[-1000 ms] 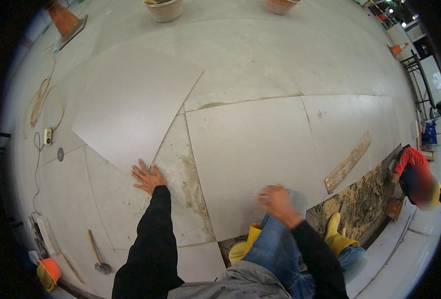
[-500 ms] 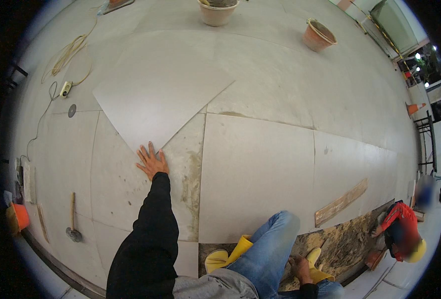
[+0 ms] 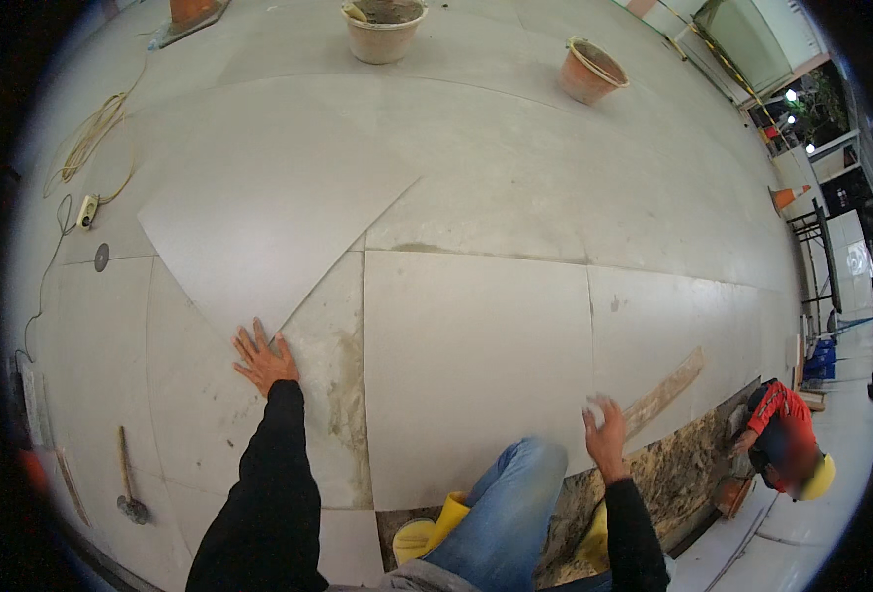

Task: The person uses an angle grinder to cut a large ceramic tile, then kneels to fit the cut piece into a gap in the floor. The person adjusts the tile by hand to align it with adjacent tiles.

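A large pale floor tile (image 3: 259, 217) lies loose and askew over other tiles at the left of the middle. My left hand (image 3: 267, 359) rests with fingers spread at this tile's near corner. To the right, my right hand (image 3: 606, 434) is held up with bent fingers apart and nothing in it. It appears in front of the near right edge of a flat-lying tile (image 3: 476, 345), close to a wooden board (image 3: 675, 387). My yellow boots (image 3: 449, 518) are by a strip of bare sandy bed (image 3: 644, 493).
Two mortar buckets, one pale (image 3: 382, 41) and one reddish (image 3: 591, 74), stand at the far side. A mallet (image 3: 129, 483), cutting disc (image 3: 101, 258) and power socket (image 3: 86, 211) with a coiled cord (image 3: 91, 138) lie left. A co-worker (image 3: 790, 434) crouches right, beside the sandy strip.
My right hand has risen from beside my leg and moved forward over the tile's edge. My left hand stays at the loose tile's corner. The whole view has shifted somewhat.
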`<state>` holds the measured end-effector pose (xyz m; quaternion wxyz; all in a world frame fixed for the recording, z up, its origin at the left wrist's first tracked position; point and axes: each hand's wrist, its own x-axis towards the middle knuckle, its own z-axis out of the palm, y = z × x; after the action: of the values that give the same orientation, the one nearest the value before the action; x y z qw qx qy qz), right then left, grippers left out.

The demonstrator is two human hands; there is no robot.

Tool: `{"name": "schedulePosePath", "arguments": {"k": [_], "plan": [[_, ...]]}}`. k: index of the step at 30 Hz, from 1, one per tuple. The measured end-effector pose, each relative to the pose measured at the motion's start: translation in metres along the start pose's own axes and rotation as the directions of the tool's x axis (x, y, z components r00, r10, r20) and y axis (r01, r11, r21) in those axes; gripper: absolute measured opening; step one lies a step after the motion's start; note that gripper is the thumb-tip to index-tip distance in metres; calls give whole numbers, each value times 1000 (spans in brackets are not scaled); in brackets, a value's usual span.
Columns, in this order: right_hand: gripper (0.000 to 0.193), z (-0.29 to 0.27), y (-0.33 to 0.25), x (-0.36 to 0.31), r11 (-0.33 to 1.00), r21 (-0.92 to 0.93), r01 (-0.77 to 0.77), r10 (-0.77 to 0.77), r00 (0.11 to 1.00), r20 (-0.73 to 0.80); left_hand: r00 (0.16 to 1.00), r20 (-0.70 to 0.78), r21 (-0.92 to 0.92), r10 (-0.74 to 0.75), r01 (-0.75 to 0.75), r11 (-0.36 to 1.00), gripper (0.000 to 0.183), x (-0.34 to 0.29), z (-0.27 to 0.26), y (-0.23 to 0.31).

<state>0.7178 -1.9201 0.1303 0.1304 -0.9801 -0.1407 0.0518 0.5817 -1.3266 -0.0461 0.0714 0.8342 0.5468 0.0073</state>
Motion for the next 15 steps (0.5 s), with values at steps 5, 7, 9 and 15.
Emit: {"name": "schedulePosePath", "arguments": {"k": [5, 7, 9, 15], "plan": [[51, 85, -80, 218, 976, 65, 206, -199, 975, -103, 1000, 4, -5, -1, 1, 1000, 65, 6, 4, 2], [57, 129, -121, 299, 973, 39, 226, -221, 969, -112, 1000, 1, 11, 14, -14, 1000, 67, 9, 8, 1], [63, 166, -157, 368, 984, -29, 177, -178, 982, -68, 999, 5, 53, 32, -32, 998, 69, 11, 11, -2], [67, 235, -228, 447, 980, -156, -122, 120, 992, -23, 993, -34, 66, 116, -113, 991, 76, 18, 23, -11]]}}
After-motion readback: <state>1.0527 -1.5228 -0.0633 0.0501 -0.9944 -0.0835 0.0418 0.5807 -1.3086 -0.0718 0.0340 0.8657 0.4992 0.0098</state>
